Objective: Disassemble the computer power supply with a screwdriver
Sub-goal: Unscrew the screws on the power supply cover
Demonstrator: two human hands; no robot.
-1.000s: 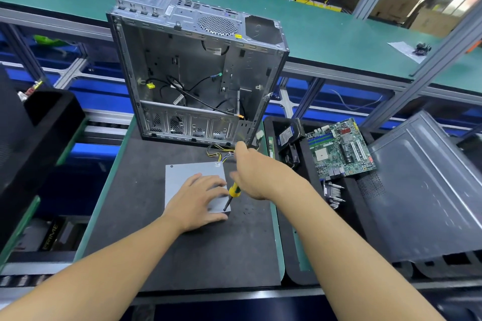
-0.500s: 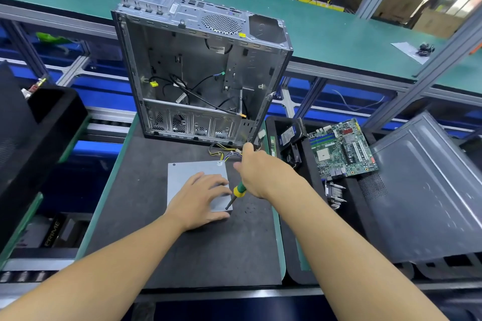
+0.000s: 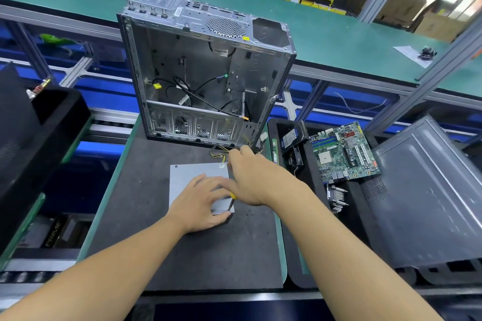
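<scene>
The left hand (image 3: pixel 200 203) lies flat with fingers spread on the near right part of the power supply (image 3: pixel 190 173). The right hand (image 3: pixel 257 180) is curled round the screwdriver (image 3: pixel 231 200), whose tip points down at the supply's near right corner. The grey power supply rests on the dark desk (image 3: pixel 182 255), its wires trailing far towards the open computer case (image 3: pixel 203 78). A motherboard (image 3: pixel 344 151) lies to the right.
</scene>
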